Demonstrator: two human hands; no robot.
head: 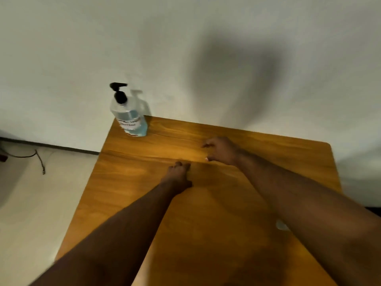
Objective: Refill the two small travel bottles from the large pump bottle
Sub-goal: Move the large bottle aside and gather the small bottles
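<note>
A rectangular wooden surface (206, 203) with an orange-brown grain is shown from above, its far edge set against a pale wall (185, 48). Its left edge drops to a light floor (31, 203), where a dark cable (40, 159) lies; its right edge is seen near the right border of the view. Most of the surface between the two forearms and towards the far edge is seen bare.

The large clear pump bottle (129, 116), fitted with a black pump head and holding pale blue liquid, stands upright on the far left corner, close to both edges. A white label with blurred lettering is carried on its front.

The left hand (178, 178) is held near the middle of the surface, fingers drawn together, nothing visibly pinched. The right hand (221, 150) is held beyond it, loosely spread, fingers curled, empty. The bottle lies well apart from both hands, to their far left. A small pale object (281, 225) is partly hidden beside the right forearm; its identity cannot be told.
</note>
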